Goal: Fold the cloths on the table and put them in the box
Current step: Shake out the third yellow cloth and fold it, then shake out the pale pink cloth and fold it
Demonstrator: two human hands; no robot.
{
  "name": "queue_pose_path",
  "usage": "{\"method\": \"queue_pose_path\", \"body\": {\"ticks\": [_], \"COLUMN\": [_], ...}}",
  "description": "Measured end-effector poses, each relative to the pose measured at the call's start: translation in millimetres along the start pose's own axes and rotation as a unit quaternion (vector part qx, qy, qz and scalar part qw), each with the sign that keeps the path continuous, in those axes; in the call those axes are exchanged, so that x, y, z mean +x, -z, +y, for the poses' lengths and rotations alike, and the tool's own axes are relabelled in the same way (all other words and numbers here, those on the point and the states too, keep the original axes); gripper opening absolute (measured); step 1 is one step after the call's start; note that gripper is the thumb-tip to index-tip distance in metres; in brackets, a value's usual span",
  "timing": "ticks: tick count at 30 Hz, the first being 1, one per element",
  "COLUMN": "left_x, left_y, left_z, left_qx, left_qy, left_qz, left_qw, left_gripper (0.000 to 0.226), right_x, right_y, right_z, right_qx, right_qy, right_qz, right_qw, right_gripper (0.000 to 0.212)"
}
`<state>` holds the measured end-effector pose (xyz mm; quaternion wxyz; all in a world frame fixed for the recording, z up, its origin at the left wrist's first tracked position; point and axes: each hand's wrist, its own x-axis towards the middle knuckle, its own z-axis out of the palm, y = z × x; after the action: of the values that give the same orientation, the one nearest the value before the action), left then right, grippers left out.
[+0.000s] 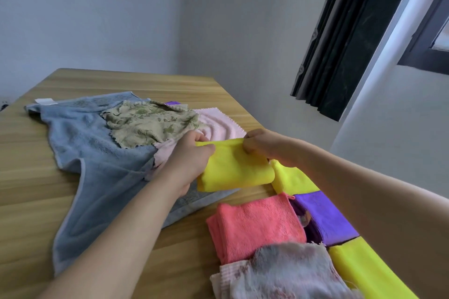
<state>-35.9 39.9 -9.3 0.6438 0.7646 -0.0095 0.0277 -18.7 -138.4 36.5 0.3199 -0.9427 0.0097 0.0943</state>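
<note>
A folded yellow cloth (234, 169) is held just above the table between both hands. My left hand (192, 156) grips its left edge with thumb on top. At its upper right corner my right hand (261, 144) pinches the fold. Unfolded cloths lie spread behind: a big blue-grey towel (97, 153), an olive leaf-patterned cloth (150, 124) and a pink cloth (218, 124). Folded cloths are packed at the lower right: coral (255, 223), purple (325, 216), yellow (294, 178), another yellow (364, 269) and a grey-pink one (286, 272). The box's walls are hidden under them.
The wooden table (29, 177) runs to a far edge near the grey wall. A purple cloth corner (173, 102) peeks out behind the olive cloth. Dark curtains (340, 43) hang by a window at the upper right.
</note>
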Motion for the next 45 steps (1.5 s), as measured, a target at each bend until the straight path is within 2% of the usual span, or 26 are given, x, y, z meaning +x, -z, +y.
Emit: {"method": "queue_pose_path", "body": {"ticks": [3,6,8,12,15,19,24,26,28,30,32,34,35,36,37,38,40,42,43,44,45], "left_x": [1.3,-2.6,-1.6,4.2,3.9,1.8,4.4,7.4,12.1,14.5,17.4,29.8,36.5,43.6,50.2,55.1,59.1,58.2,56.6,55.5,54.5], "left_y": [-16.5,-22.4,-19.6,-1.4,7.9,18.4,51.3,60.5,62.1,59.7,59.2,63.5,66.3,69.7,71.6,72.2,71.3,69.7,69.7,69.7,69.5], "left_z": [-19.6,-40.7,-44.3,-44.4,-50.7,-53.7,-55.1,-50.5,-38.9,-22.7,-10.4,-9.5,-10.8,-13.3,-15.7,-19.1,-29.5,-38.7,-42.1,-44.2,-45.1], "left_qx": [0.017,0.052,0.074,0.204,0.265,0.346,0.436,0.466,0.483,0.470,0.453,0.455,0.458,0.464,0.470,0.476,0.498,0.559,0.593,0.621,0.640], "left_qy": [0.048,0.093,0.085,0.064,0.047,0.002,0.030,0.050,0.054,0.031,-0.018,-0.062,-0.075,-0.077,-0.070,-0.057,-0.041,-0.072,-0.102,-0.128,-0.148], "left_qz": [-0.021,-0.067,-0.060,-0.040,-0.064,-0.061,-0.059,-0.072,-0.093,-0.079,-0.028,0.031,0.045,0.041,0.015,-0.035,-0.150,-0.179,-0.162,-0.135,-0.108], "left_qw": [0.999,0.992,0.992,0.976,0.961,0.936,0.898,0.880,0.869,0.879,0.891,0.888,0.885,0.882,0.880,0.877,0.853,0.807,0.782,0.761,0.746], "left_gripper": [0.009,0.013,0.017,0.018,0.014,0.018,0.025,0.027,0.030,0.025,0.011,0.013,0.013,0.013,0.013,0.015,0.028,0.038,0.041,0.041,0.038], "right_x": [0.6,-5.6,-6.3,-0.1,1.9,3.7,8.8,8.1,13.2,16.8,29.0,48.1,65.0,82.6,90.0,97.3,88.9,73.6,60.2,78.0,81.5], "right_y": [-4.0,-23.2,-32.1,-36.8,-39.1,-47.2,-55.3,-52.7,-49.5,-43.5,-39.0,-43.5,-49.2,-58.2,-66.9,-72.3,-64.1,-50.2,-39.9,-46.0,-42.5], "right_z": [16.2,30.7,34.6,24.8,16.8,12.1,11.4,6.1,-1.4,-14.4,-24.7,-29.1,-28.6,-27.1,-27.0,-24.9,-22.7,-16.6,-13.6,-8.1,-2.3], "right_qx": [-0.105,-0.286,-0.338,-0.415,-0.433,-0.464,-0.517,-0.526,-0.511,-0.475,-0.440,-0.408,-0.397,-0.400,-0.423,-0.449,-0.484,-0.525,-0.544,-0.551,-0.554], "right_qy": [-0.004,0.007,0.027,0.057,0.041,0.037,0.025,0.021,0.013,0.010,0.029,0.048,0.044,0.038,0.012,0.005,0.004,0.009,-0.005,-0.001,-0.001], "right_qz": [-0.011,-0.065,-0.055,-0.038,-0.054,-0.044,-0.038,-0.053,-0.074,-0.065,-0.018,0.015,0.006,-0.011,-0.055,-0.071,-0.123,-0.122,-0.116,-0.104,-0.085], "right_qw": [0.994,0.956,0.939,0.907,0.899,0.884,0.855,0.849,0.857,0.878,0.897,0.912,0.917,0.916,0.905,0.890,0.866,0.842,0.831,0.828,0.828], "right_gripper": [0.023,0.031,0.030,0.026,0.016,0.015,0.028,0.026,0.017,0.008,0.008,0.011,0.007,0.013,0.028,0.041,0.052,0.062,0.058,0.045,0.023]}}
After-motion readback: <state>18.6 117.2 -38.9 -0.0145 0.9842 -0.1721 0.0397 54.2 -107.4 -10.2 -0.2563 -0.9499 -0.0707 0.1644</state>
